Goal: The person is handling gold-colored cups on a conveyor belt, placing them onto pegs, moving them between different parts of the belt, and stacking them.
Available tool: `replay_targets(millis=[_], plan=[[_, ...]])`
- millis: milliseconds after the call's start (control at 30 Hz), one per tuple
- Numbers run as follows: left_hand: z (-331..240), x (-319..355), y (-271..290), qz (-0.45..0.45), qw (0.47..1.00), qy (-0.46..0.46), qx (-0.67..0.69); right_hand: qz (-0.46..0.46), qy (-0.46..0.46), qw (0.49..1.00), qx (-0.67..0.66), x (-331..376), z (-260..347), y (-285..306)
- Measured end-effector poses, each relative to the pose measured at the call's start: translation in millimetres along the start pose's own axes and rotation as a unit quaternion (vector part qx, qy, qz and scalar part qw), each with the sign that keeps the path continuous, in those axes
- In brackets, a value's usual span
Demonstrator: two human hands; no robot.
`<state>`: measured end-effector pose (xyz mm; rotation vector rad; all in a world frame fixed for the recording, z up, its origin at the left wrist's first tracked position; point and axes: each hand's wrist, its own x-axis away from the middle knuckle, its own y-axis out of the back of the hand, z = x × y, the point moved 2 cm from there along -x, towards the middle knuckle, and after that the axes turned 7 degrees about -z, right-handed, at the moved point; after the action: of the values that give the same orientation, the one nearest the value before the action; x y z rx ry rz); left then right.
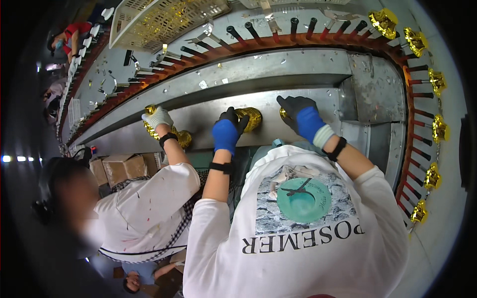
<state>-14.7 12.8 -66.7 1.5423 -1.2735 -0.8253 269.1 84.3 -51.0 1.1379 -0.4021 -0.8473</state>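
My left hand (226, 131), in a blue and black glove, grips a shiny gold ribbed cylinder (251, 118) lying on the grey metal shelf (208, 116). My right hand (304, 120), gloved the same way, is closed over a second gold piece (283, 113), of which only a small edge shows at the fingertips. Both hands rest at the shelf's front, about a hand's width apart.
A co-worker's white-gloved hand (158, 117) on my left holds gold pieces (183, 137). A curved conveyor of red and black pegs (318, 27) runs behind and down the right, carrying gold caps (439, 128). A white basket (164, 20) of gold parts stands at the back. Cardboard boxes (121, 166) sit below the shelf.
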Motion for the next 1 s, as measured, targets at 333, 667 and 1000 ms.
replay_targets(millis=[333, 667, 1000], plan=[[-30, -4, 35, -0.018, 0.992, -0.090, -0.093, -0.186, 0.001, 0.983, 0.007, 16, -32, 77], [-348, -167, 134, -0.147, 0.874, -0.446, 0.127, -0.311, -0.157, 0.933, 0.094, -45, -267, 279], [-237, -94, 161, -0.205, 0.880, -0.382, 0.193, -0.337, -0.021, 0.941, -0.004, 6, -61, 253]])
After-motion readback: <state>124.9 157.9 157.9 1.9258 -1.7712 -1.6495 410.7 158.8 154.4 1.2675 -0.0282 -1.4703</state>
